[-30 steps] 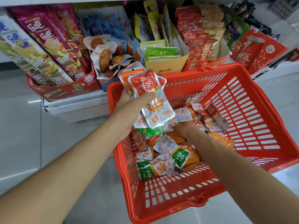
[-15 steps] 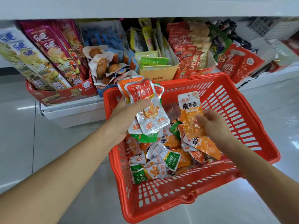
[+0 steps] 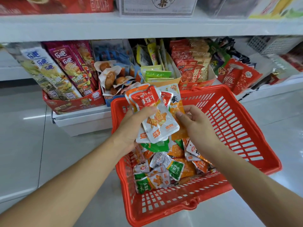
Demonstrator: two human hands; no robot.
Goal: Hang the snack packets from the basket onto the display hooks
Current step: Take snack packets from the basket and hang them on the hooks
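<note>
A red plastic basket (image 3: 242,128) stands on the floor, holding several small snack packets (image 3: 164,176) in orange, green and silver. My left hand (image 3: 131,128) is closed on a fanned bundle of snack packets (image 3: 152,115), red-orange ones in front, held above the basket's far left corner. My right hand (image 3: 195,122) grips an orange packet (image 3: 175,104) and presses it against the back of that bundle. No display hooks are visible.
A low white shelf (image 3: 85,118) behind the basket carries cardboard boxes of long chip packs (image 3: 65,71), wrapped snacks and red packets (image 3: 193,69). A white shelf board (image 3: 147,28) runs overhead. Grey tiled floor (image 3: 24,145) lies to the left and right.
My right hand lifted an orange packet out of the basket and brought it left against the bundle in my left hand. The view tilted upward, revealing the upper shelf.
</note>
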